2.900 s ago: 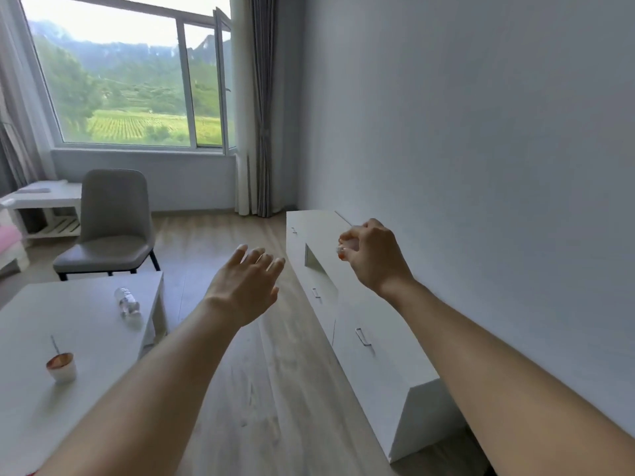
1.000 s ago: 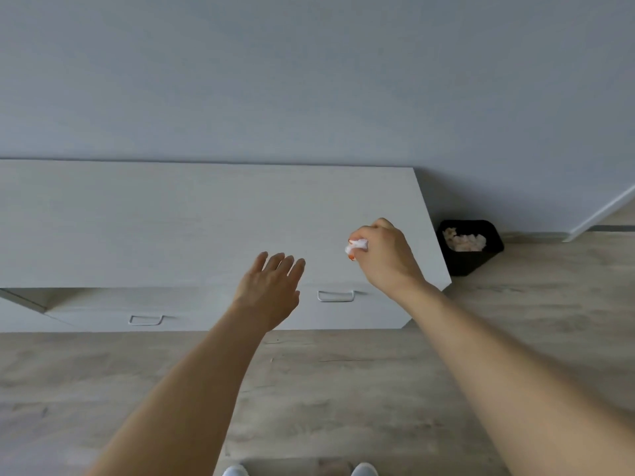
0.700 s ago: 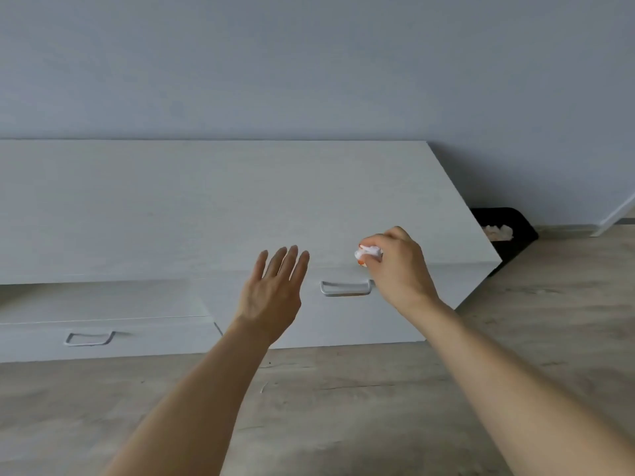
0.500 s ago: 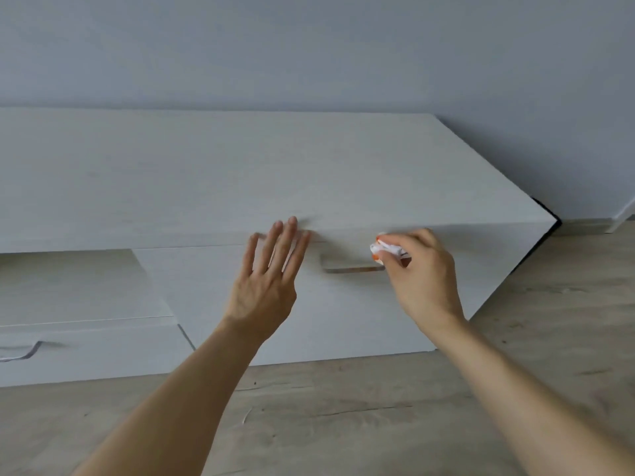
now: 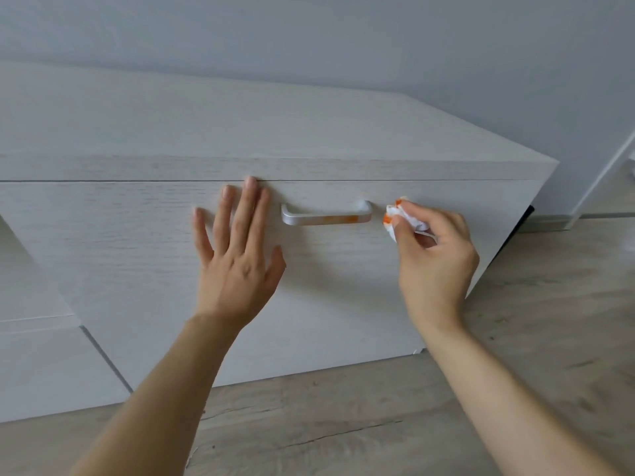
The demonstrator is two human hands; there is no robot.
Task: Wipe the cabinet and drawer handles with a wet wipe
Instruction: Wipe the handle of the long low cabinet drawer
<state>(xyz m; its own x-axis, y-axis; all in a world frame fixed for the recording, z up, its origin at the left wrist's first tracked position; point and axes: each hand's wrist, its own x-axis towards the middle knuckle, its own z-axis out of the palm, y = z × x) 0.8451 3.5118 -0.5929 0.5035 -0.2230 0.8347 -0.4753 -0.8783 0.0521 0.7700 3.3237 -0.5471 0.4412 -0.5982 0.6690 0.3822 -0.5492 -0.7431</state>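
Wet wipe [image 5: 400, 218], crumpled into a small white wad with orange smears, sits pinched between the thumb and fingertips of the right hand [image 5: 434, 266]. That hand is curled closed around the wad and holds it just beside the right end of the drawer handle [image 5: 326, 213], close to it but not clearly touching. Orange marks show along the lower right stretch of the silver handle bar. The left hand [image 5: 237, 255] is fully open, fingers spread and pointing up, laid flat against the drawer front [image 5: 137, 252] just left of the handle; it holds nothing. Its middle fingertip reaches the seam under the cabinet top [image 5: 240, 132]. The white cabinet stands on a wooden floor [image 5: 515, 355] against a grey wall [image 5: 343, 39].
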